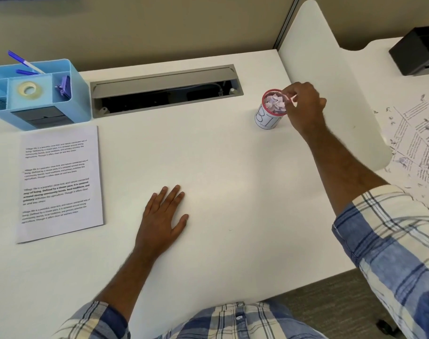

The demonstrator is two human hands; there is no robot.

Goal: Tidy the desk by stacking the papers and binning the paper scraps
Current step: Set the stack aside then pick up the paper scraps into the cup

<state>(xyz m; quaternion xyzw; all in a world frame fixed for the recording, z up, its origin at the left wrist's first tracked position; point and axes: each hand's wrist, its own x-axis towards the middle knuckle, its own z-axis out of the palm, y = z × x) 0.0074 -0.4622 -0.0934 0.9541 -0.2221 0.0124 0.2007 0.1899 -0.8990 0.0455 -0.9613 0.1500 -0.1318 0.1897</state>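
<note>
White counter (pixel 220 179), seen from above. Left hand (pixel 163 217) flat on it near the middle, palm down, fingers (pixel 170 194) straight and slightly spread, holding nothing. Right hand (pixel 304 106) reaching to the far right of the counter, poised at the rim of a small red mesh bin (pixel 269 113), fingers curled and pinching a small white paper scrap (pixel 292 98) just above that rim. Bin upright, wrapped in a white label with hand-drawn letters (partly hidden by the hand), filled to the top with crumpled paper scraps (pixel 275 102). To the left, well apart from the bin, a neat stack of printed papers (pixel 61 182) lying flat, edges squared, four blocks of text on the top sheet, just beside the left hand but not touching it. Behind the stack, a light blue desk organizer (pixel 37 94) holding a roll of tape (pixel 27 89), a blue-capped pen (pixel 25 62) leaning out of the back compartment, a purple clip (pixel 64 88), and binder clips in the left compartment. Between organizer and bin, a grey cable hatch (pixel 165 90) set into the counter, lid open. At far right, beyond a white divider panel (pixel 331 94), another surface with a printed sheet (pixel 416 143) and a black box (pixel 419 51). Plaid sleeves rolled up on both arms.
</note>
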